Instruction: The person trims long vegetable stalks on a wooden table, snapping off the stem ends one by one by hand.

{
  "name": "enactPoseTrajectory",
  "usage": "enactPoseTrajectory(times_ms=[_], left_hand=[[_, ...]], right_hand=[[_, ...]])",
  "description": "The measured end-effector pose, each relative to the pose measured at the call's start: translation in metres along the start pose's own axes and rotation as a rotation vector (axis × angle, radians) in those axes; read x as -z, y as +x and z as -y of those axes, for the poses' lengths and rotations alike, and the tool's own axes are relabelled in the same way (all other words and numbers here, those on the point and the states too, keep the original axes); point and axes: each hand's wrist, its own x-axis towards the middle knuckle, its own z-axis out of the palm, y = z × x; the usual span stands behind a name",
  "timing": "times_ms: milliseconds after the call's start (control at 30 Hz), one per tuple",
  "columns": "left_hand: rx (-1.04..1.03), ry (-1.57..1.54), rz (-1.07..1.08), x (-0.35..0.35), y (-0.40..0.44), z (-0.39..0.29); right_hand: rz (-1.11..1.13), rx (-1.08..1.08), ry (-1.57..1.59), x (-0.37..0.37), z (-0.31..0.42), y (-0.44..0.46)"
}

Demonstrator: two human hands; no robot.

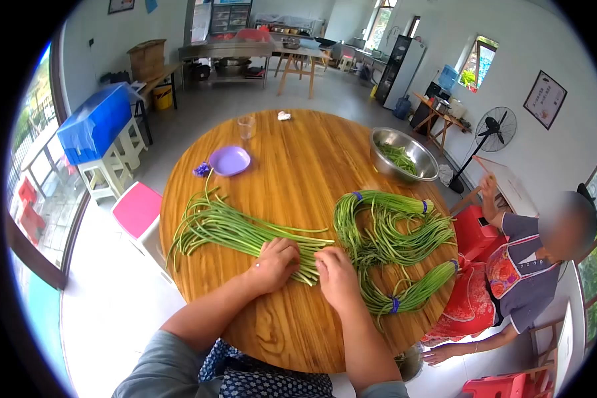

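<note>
A loose bunch of long green garlic scapes (pixel 229 227) lies across the round wooden table, cut ends toward me. My left hand (pixel 276 265) is closed over the bunch near those ends, its fingers curled around the stems. Just to the right, my right hand (pixel 336 273) has its fingers pinched together at the stem ends; its palm side is hidden. Beyond it lies a curved bundle of garlic scapes (pixel 385 199) with blue-purple bands, and nearer me another banded bundle (pixel 421 290). Loose curled scapes lie between the two.
On the wooden table (pixel 305 156) stand a purple plate (pixel 230 160), purple ties (pixel 201 170), a glass (pixel 247 127) and a steel bowl (pixel 404 154) holding green pieces. A person in a red apron (pixel 467 298) sits at the right. A pink-topped stool (pixel 137 210) stands left.
</note>
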Motion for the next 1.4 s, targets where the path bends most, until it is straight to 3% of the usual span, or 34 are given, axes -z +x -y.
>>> enactPoseTrajectory(times_ms=[167, 400, 467, 533, 667, 767, 800, 900, 1000, 1033, 1100, 1133, 1233, 1300, 1400], left_hand=[[-0.016, -0.002, 0.017, -0.001, 0.004, 0.002], [-0.09, 0.038, 0.039, 0.016, 0.019, -0.015], [-0.112, 0.049, 0.037, 0.019, 0.031, -0.019], [-0.168, -0.138, 0.197, 0.023, 0.045, -0.014], [-0.174, -0.194, 0.157, 0.019, 0.051, -0.016], [-0.103, -0.262, 0.126, 0.005, 0.036, -0.007], [-0.19, -0.29, 0.103, 0.005, 0.035, -0.005], [-0.138, -0.355, 0.046, 0.012, 0.03, -0.007], [-0.127, -0.391, 0.011, 0.015, 0.029, -0.009], [-0.146, -0.396, -0.003, 0.014, 0.03, -0.009], [-0.099, -0.363, -0.057, 0.005, 0.027, -0.007], [-0.057, -0.324, -0.094, 0.001, 0.025, -0.007], [0.046, -0.385, -0.151, -0.001, 0.023, -0.011], [0.057, -0.418, -0.168, 0.005, 0.026, -0.016], [0.076, -0.484, -0.221, 0.017, 0.028, -0.022]], right_hand=[[0.158, -0.023, 0.067, 0.003, -0.001, -0.014], [0.079, -0.079, 0.051, -0.005, -0.012, -0.009], [-0.005, -0.11, 0.181, 0.002, -0.01, -0.008], [0.01, -0.208, 0.275, 0.007, -0.007, -0.008], [0.075, -0.484, 0.567, 0.005, -0.016, -0.005], [0.092, -0.468, 0.533, 0.003, -0.018, -0.007], [0.094, -0.457, 0.61, 0.003, -0.018, -0.009], [0.025, -0.548, 0.982, 0.006, -0.002, -0.003], [0.045, -0.632, 1.114, 0.006, -0.005, -0.003], [0.061, -0.632, 1.1, 0.007, -0.004, -0.005], [0.015, -0.454, 0.495, 0.002, 0.003, -0.008], [-0.09, -0.026, 0.165, -0.003, 0.011, -0.005], [-0.156, 0.096, 0.041, -0.012, 0.023, -0.003], [-0.15, -0.16, 0.283, -0.008, 0.023, -0.006], [-0.18, -0.533, 1.144, -0.004, -0.002, -0.013]])
